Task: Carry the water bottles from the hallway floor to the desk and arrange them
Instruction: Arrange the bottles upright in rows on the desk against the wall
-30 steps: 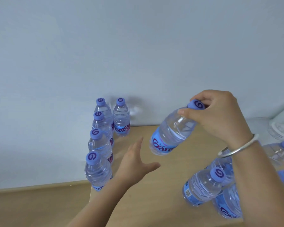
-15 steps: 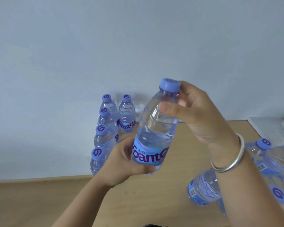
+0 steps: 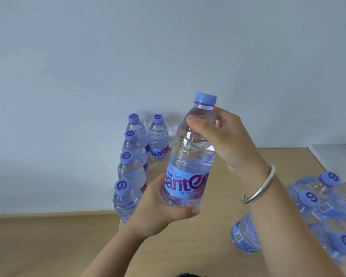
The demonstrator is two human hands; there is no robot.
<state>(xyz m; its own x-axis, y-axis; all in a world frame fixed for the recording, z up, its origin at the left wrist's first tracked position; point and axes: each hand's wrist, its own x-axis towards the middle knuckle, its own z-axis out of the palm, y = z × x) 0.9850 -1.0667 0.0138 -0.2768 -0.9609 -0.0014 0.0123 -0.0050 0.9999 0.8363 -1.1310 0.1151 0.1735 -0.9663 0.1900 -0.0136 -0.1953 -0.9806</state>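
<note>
I hold one clear water bottle (image 3: 190, 156) with a purple cap and a blue label upright above the wooden desk (image 3: 218, 262). My left hand (image 3: 160, 212) cups its base from below. My right hand (image 3: 222, 136), with a silver bangle on the wrist, grips its shoulder just under the cap. Several matching bottles stand upright in a row (image 3: 128, 168) along the desk's left edge, and one more (image 3: 158, 136) stands beside the far end of that row by the wall.
A heap of several bottles lies on its side (image 3: 316, 208) at the desk's right, partly behind my right forearm. A white object (image 3: 336, 156) sits at the far right corner. The pale wall rises behind, and the floor shows left of the desk.
The bottle went from tilted in my right hand alone to upright. My left hand came up and took its base. Since half a second ago little has moved.
</note>
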